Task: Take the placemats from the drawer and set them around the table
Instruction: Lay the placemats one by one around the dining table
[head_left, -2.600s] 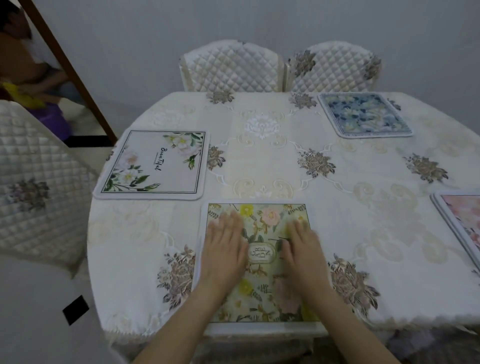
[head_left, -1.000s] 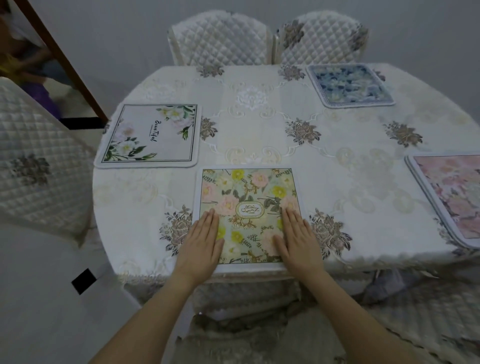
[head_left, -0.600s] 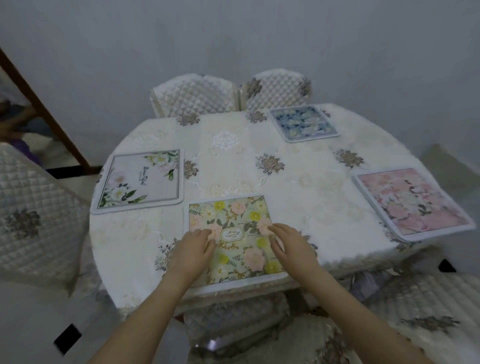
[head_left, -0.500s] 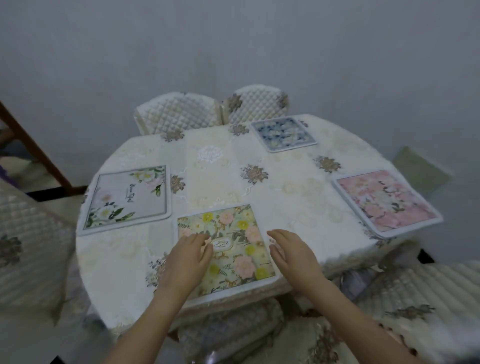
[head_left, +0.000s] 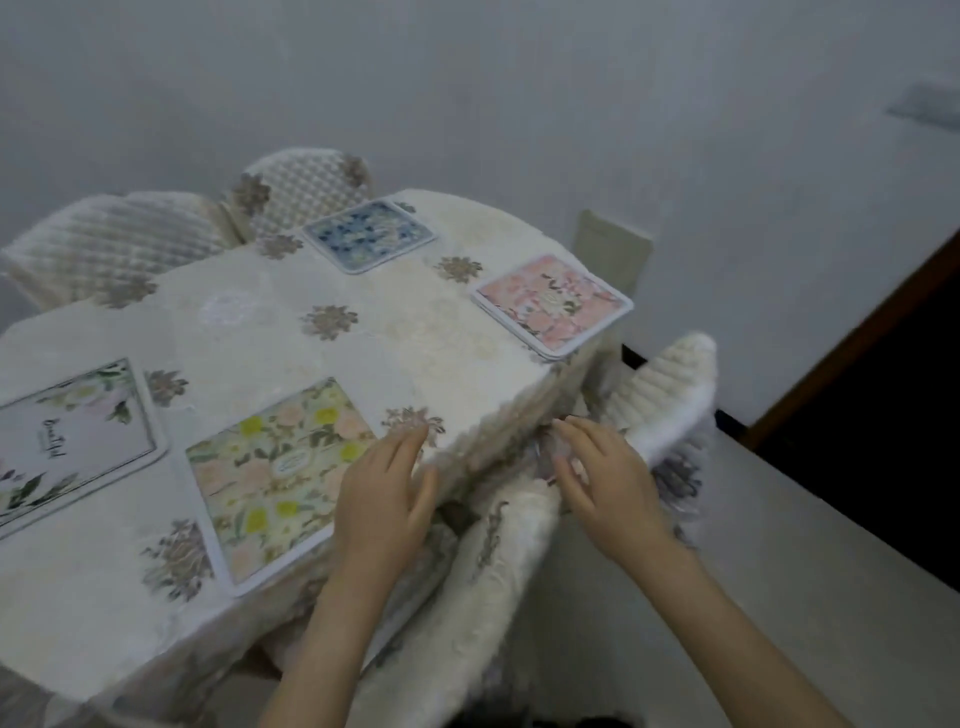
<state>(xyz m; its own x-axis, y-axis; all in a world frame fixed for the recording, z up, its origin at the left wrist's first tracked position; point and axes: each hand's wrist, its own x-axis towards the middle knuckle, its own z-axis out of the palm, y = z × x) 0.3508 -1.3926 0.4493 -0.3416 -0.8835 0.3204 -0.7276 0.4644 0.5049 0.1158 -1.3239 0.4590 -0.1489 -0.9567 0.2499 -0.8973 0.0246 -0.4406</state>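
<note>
Several floral placemats lie flat on the round table (head_left: 426, 332) with its cream embroidered cloth. A yellow and pink one (head_left: 275, 473) lies at the near edge, a white one with green leaves (head_left: 62, 441) at the left, a blue one (head_left: 369, 235) at the back and a pink one (head_left: 553, 305) at the right edge. My left hand (head_left: 387, 501) hovers open just right of the yellow placemat, over the table's edge. My right hand (head_left: 605, 480) is open off the table, above a chair back. Both hands hold nothing.
Quilted cream chairs stand behind the table (head_left: 306, 189), at the back left (head_left: 111, 247) and close under my hands (head_left: 498, 582), with another fluffy chair back (head_left: 670, 395) to the right. A grey wall is behind, and a dark doorway (head_left: 883, 441) opens at the right.
Both hands have lifted off the yellow placemat and shifted right, past the table's edge. The view has swung right, so the placemats now sit further left.
</note>
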